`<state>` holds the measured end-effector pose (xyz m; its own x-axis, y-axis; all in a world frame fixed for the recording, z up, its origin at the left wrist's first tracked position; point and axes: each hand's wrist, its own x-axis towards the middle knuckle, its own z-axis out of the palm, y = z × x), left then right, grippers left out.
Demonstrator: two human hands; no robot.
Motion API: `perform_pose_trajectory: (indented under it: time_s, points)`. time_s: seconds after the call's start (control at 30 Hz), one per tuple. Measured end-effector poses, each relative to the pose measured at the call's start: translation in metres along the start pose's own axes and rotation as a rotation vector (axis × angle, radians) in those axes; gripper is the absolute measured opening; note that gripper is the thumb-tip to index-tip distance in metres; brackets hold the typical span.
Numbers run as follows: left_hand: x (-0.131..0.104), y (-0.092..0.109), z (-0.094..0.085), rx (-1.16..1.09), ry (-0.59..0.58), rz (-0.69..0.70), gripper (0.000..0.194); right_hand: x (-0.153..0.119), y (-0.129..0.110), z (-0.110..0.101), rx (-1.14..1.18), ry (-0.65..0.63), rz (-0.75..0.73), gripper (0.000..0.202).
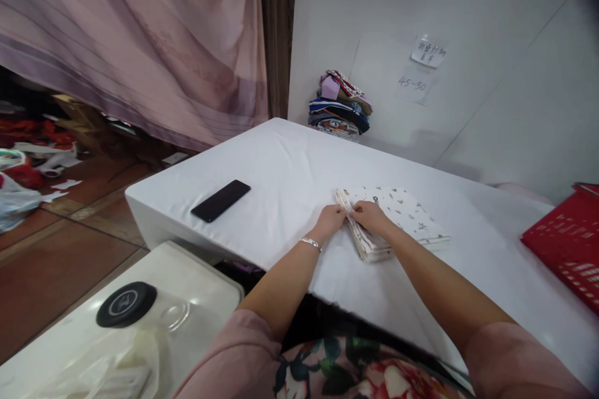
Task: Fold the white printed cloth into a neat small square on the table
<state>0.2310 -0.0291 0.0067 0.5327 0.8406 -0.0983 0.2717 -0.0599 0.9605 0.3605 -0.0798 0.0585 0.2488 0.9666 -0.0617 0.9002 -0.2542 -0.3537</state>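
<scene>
A folded white cloth (402, 209) with small dark leaf prints lies on the white-covered table (281, 168). My left hand (331, 219), with a bracelet at the wrist, pinches the layered left edge of the cloth. Close beside it, my right hand (369, 215) grips the same edge from above, its fingers closed on the fabric. Both hands nearly touch each other. Several folded layers show at the cloth's near left side.
A black phone (221, 201) lies on the table at the left. Folded clothes (339, 106) are stacked by the wall. A red basket (566, 240) stands at the right edge. Front left, a white surface (201, 280) holds a black round object (126, 304).
</scene>
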Motion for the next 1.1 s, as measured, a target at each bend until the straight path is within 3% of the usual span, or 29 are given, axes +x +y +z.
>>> perform_pose_trajectory:
  time_s: [0.27,0.5,0.87,1.1]
  points:
    - [-0.001,0.0,0.001,-0.03,0.009,0.008,0.021,-0.006,-0.007,-0.011,0.094,0.041,0.007,0.015]
    - [0.005,-0.007,0.004,-0.074,0.055,-0.001,0.014,-0.009,-0.01,-0.005,0.095,0.028,-0.003,0.017]
    - [0.0,0.002,0.0,-0.194,-0.04,-0.051,0.011,-0.008,-0.006,-0.002,-0.074,-0.038,-0.016,0.027]
    - [0.002,-0.004,0.0,-0.117,0.051,-0.04,0.008,-0.012,0.0,-0.005,0.108,0.012,-0.023,0.018]
